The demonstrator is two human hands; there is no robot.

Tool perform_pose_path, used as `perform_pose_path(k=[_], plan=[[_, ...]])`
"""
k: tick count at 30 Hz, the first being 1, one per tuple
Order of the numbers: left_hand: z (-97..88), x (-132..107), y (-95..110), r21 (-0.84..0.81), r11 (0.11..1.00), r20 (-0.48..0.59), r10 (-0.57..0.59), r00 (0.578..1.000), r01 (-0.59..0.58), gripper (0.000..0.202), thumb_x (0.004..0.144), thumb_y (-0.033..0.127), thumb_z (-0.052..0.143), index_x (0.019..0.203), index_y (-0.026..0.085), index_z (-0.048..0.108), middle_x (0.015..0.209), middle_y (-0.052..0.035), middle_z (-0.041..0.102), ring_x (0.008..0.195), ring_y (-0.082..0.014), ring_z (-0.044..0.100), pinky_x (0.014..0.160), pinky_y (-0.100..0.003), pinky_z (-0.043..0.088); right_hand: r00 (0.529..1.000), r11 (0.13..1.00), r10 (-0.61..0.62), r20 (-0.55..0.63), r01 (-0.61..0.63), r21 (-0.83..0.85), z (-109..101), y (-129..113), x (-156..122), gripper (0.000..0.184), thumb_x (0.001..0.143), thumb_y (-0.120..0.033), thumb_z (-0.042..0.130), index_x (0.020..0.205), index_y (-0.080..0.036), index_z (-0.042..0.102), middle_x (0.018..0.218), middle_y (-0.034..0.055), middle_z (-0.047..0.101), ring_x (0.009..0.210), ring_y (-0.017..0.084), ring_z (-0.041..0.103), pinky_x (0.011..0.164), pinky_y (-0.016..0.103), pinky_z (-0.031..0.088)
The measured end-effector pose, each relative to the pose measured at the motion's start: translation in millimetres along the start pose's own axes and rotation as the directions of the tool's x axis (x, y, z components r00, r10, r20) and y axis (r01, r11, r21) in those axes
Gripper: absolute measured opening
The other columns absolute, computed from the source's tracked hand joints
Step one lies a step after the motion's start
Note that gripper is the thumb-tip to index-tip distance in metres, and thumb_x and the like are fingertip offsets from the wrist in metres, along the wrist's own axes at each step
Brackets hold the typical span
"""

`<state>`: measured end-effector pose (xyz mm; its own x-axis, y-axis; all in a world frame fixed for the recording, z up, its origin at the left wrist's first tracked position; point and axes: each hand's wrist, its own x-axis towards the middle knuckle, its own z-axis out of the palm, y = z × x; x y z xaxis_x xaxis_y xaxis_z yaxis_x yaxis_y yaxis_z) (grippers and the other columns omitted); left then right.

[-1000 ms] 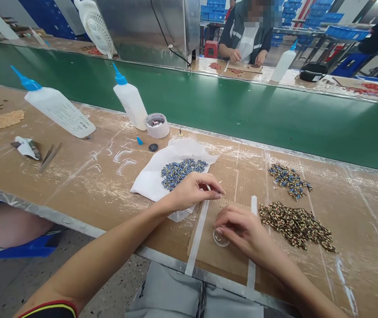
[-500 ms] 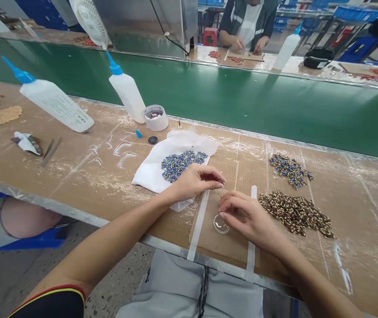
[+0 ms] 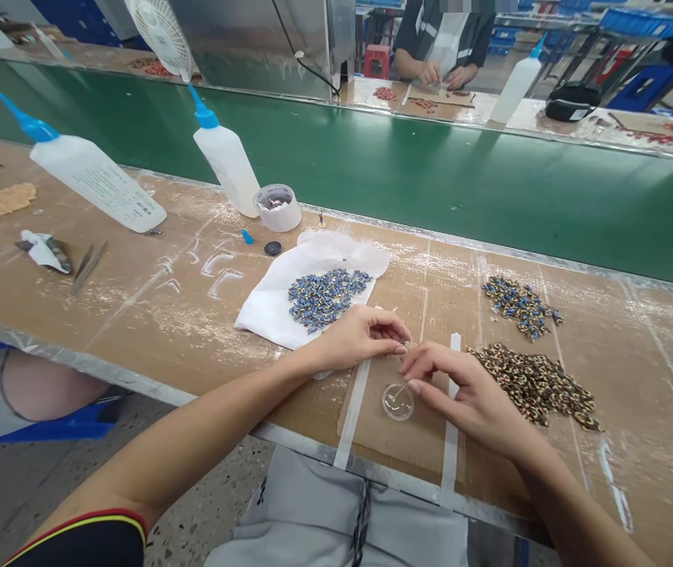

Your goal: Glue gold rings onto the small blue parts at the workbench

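Note:
My left hand (image 3: 360, 337) rests on the cardboard bench with its fingers curled and pinched on something too small to make out. My right hand (image 3: 460, 392) lies just to its right, fingers pinched round a thin stick whose tip dips into a small clear round dish (image 3: 397, 402). The two fingertips almost meet above the dish. A pile of small blue parts (image 3: 325, 287) lies on a white cloth (image 3: 265, 311) beside my left hand. A brown speckled pile (image 3: 540, 386) lies to the right of my right hand.
A smaller blue pile (image 3: 519, 299) sits behind the brown one. Two glue bottles (image 3: 95, 183) (image 3: 227, 161), a tape roll (image 3: 278, 207) and tweezers (image 3: 89, 266) stand to the left. A green conveyor belt (image 3: 430, 181) runs behind; another person works across it.
My right hand lifted off the dish and moved up toward my left hand, uncovering the dish. My left hand stayed nearly in place.

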<state>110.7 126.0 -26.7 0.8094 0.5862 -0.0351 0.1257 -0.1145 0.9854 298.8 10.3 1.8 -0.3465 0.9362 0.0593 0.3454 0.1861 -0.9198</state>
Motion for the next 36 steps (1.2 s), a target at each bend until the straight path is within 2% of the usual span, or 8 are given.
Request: perform_pose_path(k=[4,8,11,13,21,36], plan=[[6.2,-1,0,0.058,0.998,0.029,-0.006,1.000,0.004,0.015,0.080,0.021,0.070,0.091,0.010,0.071,0.084,-0.0062,0.072,0.078,-0.0134,0.065,0.073,-0.024,0.050,0.976,0.996,0.071,-0.204,-0.059,0.067,-9,4,-8,0.004,0.092,-0.025,0.061,0.090,-0.023,0.064,0.088,0.0021,0.068,0.082,0.016,0.063,0.074,0.029,0.048],[12.4,-2,1,0.087,0.996,0.058,0.003,0.998,-0.008,0.013,0.080,0.020,0.070,0.091,0.011,0.072,0.082,-0.0044,0.072,0.076,-0.0126,0.065,0.070,-0.021,0.049,0.883,0.998,0.062,-0.465,-0.042,0.052,-9,9,-10,0.003,0.090,-0.025,0.066,0.089,-0.023,0.064,0.087,0.0025,0.068,0.080,0.016,0.065,0.071,0.027,0.049],[15.2,-1,0,0.106,0.994,0.060,-0.006,0.998,-0.001,0.012,0.080,0.018,0.070,0.089,0.011,0.072,0.082,-0.0046,0.072,0.075,-0.0124,0.065,0.069,-0.020,0.048,0.822,0.998,0.042,-0.567,-0.057,-0.008,-7,11,-8,0.004,0.089,-0.026,0.067,0.090,-0.023,0.065,0.087,0.0025,0.069,0.080,0.016,0.066,0.072,0.027,0.050],[15.9,0,0,0.113,0.994,0.064,-0.005,0.998,-0.003,0.013,0.080,0.019,0.070,0.089,0.010,0.071,0.081,-0.0051,0.072,0.074,-0.0121,0.064,0.068,-0.019,0.048,0.815,0.995,0.038,-0.578,-0.086,-0.057,-6,12,-7,0.005,0.089,-0.027,0.067,0.089,-0.023,0.065,0.085,0.0023,0.069,0.079,0.016,0.066,0.072,0.028,0.051],[14.6,1,-1,0.099,0.995,0.095,0.002,0.995,-0.011,0.013,0.080,0.020,0.071,0.088,0.010,0.070,0.075,-0.0026,0.069,0.071,-0.0114,0.062,0.067,-0.019,0.047,0.859,0.966,0.031,-0.511,-0.157,-0.206,-5,13,-7,0.008,0.089,-0.030,0.065,0.089,-0.022,0.064,0.084,0.0034,0.070,0.074,0.018,0.067,0.068,0.030,0.051],[15.7,2,0,0.158,0.987,0.098,0.017,0.995,-0.032,0.012,0.080,0.018,0.069,0.089,0.010,0.070,0.077,-0.0040,0.070,0.070,-0.0124,0.061,0.065,-0.021,0.045,0.899,0.919,-0.058,-0.434,-0.122,-0.376,-4,10,-5,0.002,0.089,-0.024,0.063,0.088,-0.023,0.063,0.080,0.0010,0.070,0.070,0.016,0.066,0.065,0.027,0.049]])
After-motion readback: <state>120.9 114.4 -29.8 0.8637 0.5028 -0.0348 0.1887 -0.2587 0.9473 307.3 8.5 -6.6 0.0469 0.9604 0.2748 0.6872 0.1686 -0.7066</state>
